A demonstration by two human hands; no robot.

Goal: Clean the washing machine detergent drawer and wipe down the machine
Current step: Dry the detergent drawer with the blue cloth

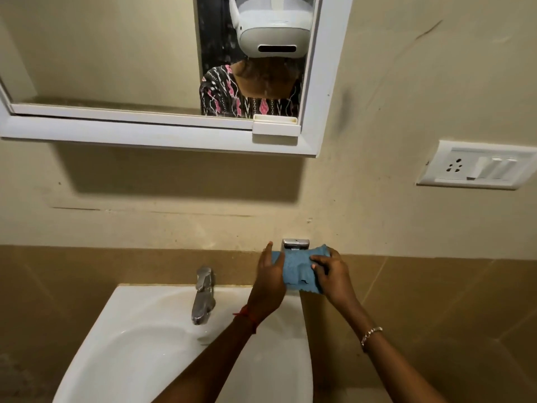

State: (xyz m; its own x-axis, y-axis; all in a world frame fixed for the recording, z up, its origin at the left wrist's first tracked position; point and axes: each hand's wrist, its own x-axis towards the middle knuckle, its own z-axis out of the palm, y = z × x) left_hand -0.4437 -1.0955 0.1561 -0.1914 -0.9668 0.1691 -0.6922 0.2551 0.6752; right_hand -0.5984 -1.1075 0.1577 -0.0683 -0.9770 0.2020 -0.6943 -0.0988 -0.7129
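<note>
One blue cloth is held between two hands above the back right corner of the one white basin. It hangs just in front of a single chrome fitting fixed to the wall. The cloth's left end is gripped by the left hand, with the thumb raised and the fingers folded round the edge (their tips are hidden behind the fabric). The right end is pinched by the right hand, whose fingers are curled narrowly onto the front of the cloth. One small tear is seen near the cloth's lower edge.

One red thread is worn on the left wrist and one metal bracelet on the right. One chrome tap is mounted at the back of the basin, well to the left of the cloth. Above, one white-framed mirror cabinet is hung on the wall, and one white headset above a patterned top is reflected in its glass. One white switch plate with one socket is set in the wall to the right.
</note>
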